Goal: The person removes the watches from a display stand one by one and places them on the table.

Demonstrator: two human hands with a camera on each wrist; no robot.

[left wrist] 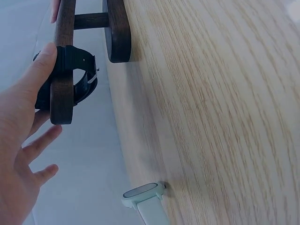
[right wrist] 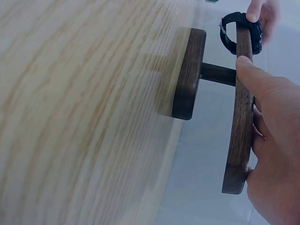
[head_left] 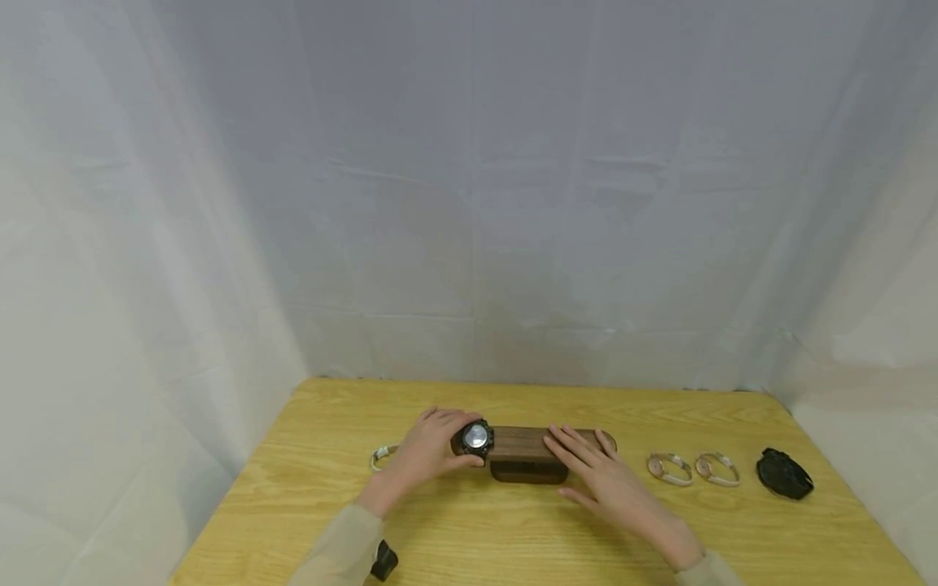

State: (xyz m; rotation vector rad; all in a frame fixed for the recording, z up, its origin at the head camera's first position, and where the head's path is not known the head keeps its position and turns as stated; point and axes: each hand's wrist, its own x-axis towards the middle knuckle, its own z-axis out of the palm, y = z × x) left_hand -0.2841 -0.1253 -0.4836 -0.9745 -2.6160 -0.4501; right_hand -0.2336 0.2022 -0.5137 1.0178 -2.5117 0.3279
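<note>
A dark brown wooden watch stand [head_left: 519, 440] has a raised bar above a smaller base [head_left: 530, 472]. A black wristwatch [head_left: 476, 437] with a round face encircles the bar's left end. My left hand [head_left: 432, 443] holds this watch, its thumb on the strap [left wrist: 70, 58] in the left wrist view and its other fingers round the far side. My right hand [head_left: 604, 480] rests on the bar's right part, fingers laid nearly straight across the top and thumb at the front. The right wrist view shows the bar [right wrist: 240, 126] beside that thumb.
Left of the stand lies a pale-strapped watch [head_left: 381, 456], seen closer as a mint green watch [left wrist: 143, 192] in the left wrist view. Two light-strapped watches [head_left: 669, 470] and a black watch [head_left: 784, 474] lie to the right. A black object [head_left: 384, 561] shows beside the left sleeve.
</note>
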